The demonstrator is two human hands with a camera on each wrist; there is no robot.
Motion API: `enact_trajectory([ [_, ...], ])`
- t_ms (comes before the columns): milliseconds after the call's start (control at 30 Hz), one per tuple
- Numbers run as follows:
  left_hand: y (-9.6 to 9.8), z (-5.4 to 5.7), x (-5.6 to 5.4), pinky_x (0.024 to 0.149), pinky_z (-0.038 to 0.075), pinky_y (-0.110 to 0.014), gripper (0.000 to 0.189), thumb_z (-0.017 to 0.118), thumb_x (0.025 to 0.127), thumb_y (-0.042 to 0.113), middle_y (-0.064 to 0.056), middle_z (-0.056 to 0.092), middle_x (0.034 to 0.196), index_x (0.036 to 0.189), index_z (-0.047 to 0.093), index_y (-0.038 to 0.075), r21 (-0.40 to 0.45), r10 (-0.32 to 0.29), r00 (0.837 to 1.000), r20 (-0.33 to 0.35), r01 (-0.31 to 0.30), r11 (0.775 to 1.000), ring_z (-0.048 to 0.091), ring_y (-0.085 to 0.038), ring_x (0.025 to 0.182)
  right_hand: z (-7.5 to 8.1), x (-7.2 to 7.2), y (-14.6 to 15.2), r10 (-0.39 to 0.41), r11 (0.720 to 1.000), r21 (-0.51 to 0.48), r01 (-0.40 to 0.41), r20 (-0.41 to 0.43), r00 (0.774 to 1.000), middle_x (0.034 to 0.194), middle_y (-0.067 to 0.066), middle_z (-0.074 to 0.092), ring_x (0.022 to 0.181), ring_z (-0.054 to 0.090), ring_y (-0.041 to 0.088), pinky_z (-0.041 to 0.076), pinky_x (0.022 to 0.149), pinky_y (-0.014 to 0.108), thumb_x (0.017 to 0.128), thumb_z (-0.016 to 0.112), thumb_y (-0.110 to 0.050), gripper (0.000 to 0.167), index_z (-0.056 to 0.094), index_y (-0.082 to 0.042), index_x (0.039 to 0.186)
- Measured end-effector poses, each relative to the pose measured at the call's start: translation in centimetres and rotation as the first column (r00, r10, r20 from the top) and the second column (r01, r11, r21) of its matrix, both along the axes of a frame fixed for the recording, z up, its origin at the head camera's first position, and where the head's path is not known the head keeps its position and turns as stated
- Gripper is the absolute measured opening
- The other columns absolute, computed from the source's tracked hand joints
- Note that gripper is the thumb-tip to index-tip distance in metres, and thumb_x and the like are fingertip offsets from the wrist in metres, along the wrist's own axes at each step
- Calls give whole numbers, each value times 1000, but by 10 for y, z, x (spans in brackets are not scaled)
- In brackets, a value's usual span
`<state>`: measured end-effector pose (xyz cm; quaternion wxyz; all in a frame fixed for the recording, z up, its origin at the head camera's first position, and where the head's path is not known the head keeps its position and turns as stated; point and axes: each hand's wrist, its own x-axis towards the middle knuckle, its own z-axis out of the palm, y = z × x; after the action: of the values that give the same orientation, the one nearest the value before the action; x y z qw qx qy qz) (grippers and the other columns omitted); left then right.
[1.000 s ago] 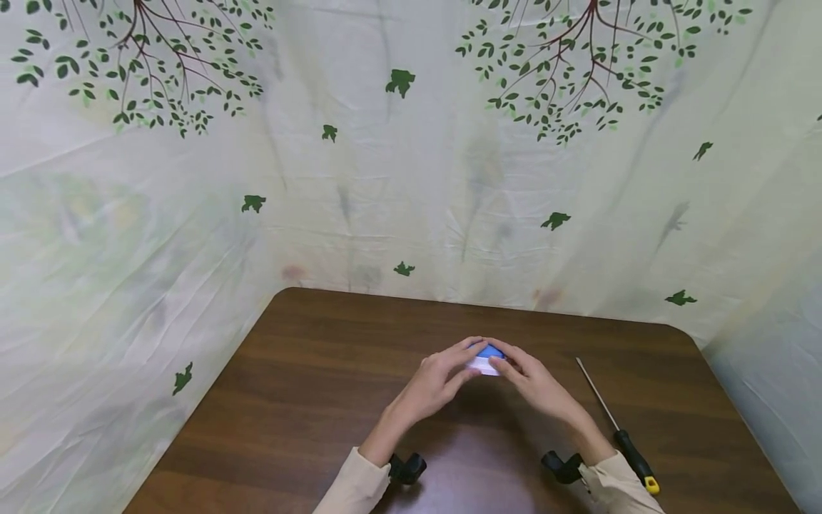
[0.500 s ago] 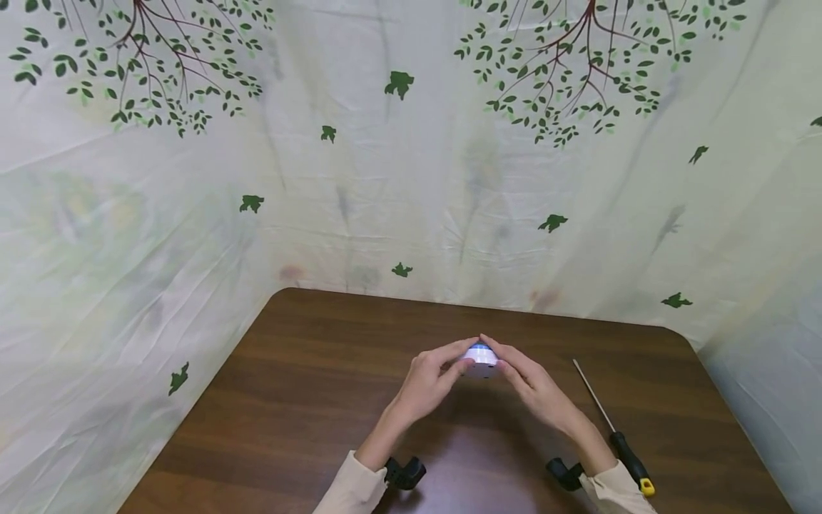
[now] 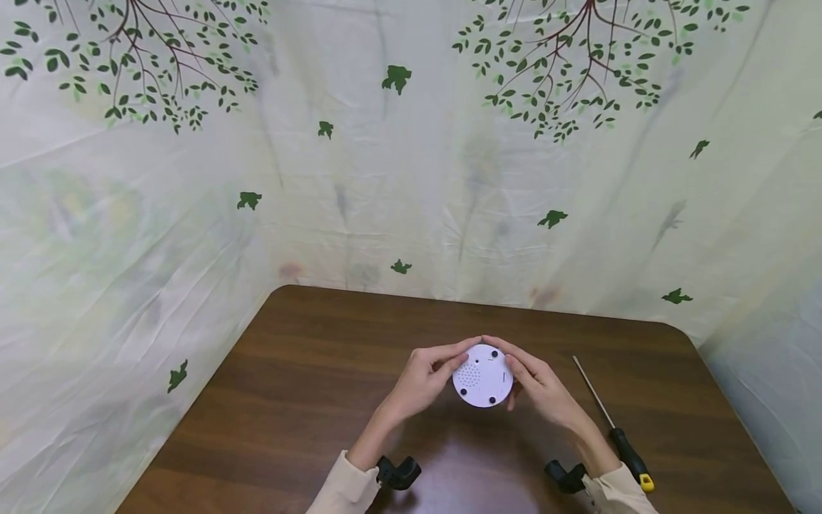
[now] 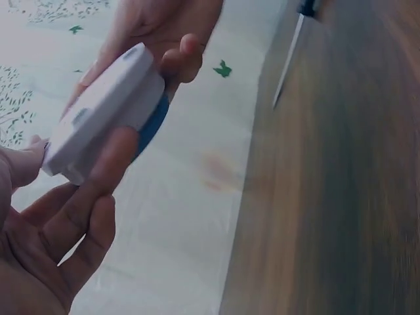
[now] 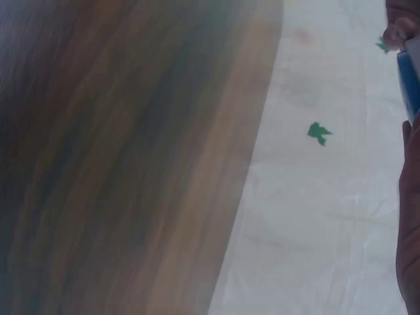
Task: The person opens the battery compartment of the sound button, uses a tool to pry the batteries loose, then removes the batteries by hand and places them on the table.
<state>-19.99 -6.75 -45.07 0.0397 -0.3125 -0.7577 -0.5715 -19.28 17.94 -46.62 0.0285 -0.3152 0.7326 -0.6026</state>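
Note:
A round white device (image 3: pixel 483 378) with a blue face on its far side is held up over the table by both hands. Its flat white underside is turned to the head camera, showing small dark feet, a patch of speaker-like holes and a slot. My left hand (image 3: pixel 419 382) pinches its left edge, thumb on the underside. From the right, my right hand (image 3: pixel 542 389) grips the opposite edge with thumb and fingers. In the left wrist view the device (image 4: pixel 105 108) is seen edge-on, its blue part facing away. Only a sliver of blue (image 5: pixel 409 82) shows in the right wrist view.
A screwdriver (image 3: pixel 631 457) with a black and yellow handle lies on the brown wooden table (image 3: pixel 308 400), right of the right hand. A white cloth (image 3: pixel 449 214) printed with leaves and branches hangs behind and around the table. Black wrist cameras (image 3: pixel 399 474) sit on both wrists.
Both hands have tipped the device: its blue top and white side showed earlier, and now its underside faces the head camera. The screwdriver has stayed where it was.

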Motion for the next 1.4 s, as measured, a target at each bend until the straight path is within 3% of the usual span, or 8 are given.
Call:
enact_trajectory([
  [133,-1,2,-1,86,56,-21,34,59,106,18,-4,69,138,138,68,15,50,-52,995,88,48,998,67,-8,116,0,2,0,48,996,-82,-41,82,995,128,-7,67,54,66,23,57,50,42,113,34,-9,44,42,-1,155],
  [300,-5,-2,-4,66,61,-51,39,56,107,13,-18,65,140,145,60,6,131,-175,965,193,151,980,68,-10,76,3,3,0,38,993,-115,-19,167,985,115,-2,70,57,70,19,58,51,45,114,35,-13,43,43,1,154],
  [433,-7,-5,-4,71,59,-59,51,61,104,8,-26,64,135,153,48,4,152,-252,939,233,221,963,69,-12,75,6,5,-1,-4,991,-127,37,249,968,112,-1,70,61,73,18,61,55,41,114,37,-20,45,42,1,154],
  [600,-8,-8,-3,76,62,-36,78,79,89,2,-22,68,103,157,43,8,85,-222,956,191,209,974,65,-5,76,9,10,-5,-58,982,-150,111,316,947,101,0,71,65,75,18,62,58,38,114,38,-24,48,40,2,155],
  [800,-10,-9,-4,76,60,-30,86,88,76,-3,-19,69,120,153,51,9,102,-152,975,162,136,985,63,-4,77,12,14,-7,-12,988,-145,61,319,948,107,2,71,76,78,31,63,62,45,114,40,-22,48,35,-7,159],
  [967,-24,-2,-12,83,59,-26,84,88,78,-1,-20,63,141,153,50,8,110,-299,932,206,281,953,67,-7,96,14,15,3,215,974,-129,-186,263,940,140,11,54,95,76,37,63,72,52,101,61,2,78,20,-12,166],
  [1100,-26,-1,-15,89,59,-27,84,86,83,6,-22,55,151,156,45,6,106,-401,889,222,387,916,67,-8,112,13,17,1,208,977,-103,-188,245,947,145,12,49,91,76,26,63,72,47,88,77,4,96,23,-14,165],
  [1400,-9,-5,-4,82,57,-24,86,83,89,13,-17,53,152,161,37,11,108,-238,963,129,225,968,62,-8,100,10,22,-15,-84,984,-143,104,139,987,150,14,46,97,71,13,64,75,34,83,82,5,95,32,-10,162],
])
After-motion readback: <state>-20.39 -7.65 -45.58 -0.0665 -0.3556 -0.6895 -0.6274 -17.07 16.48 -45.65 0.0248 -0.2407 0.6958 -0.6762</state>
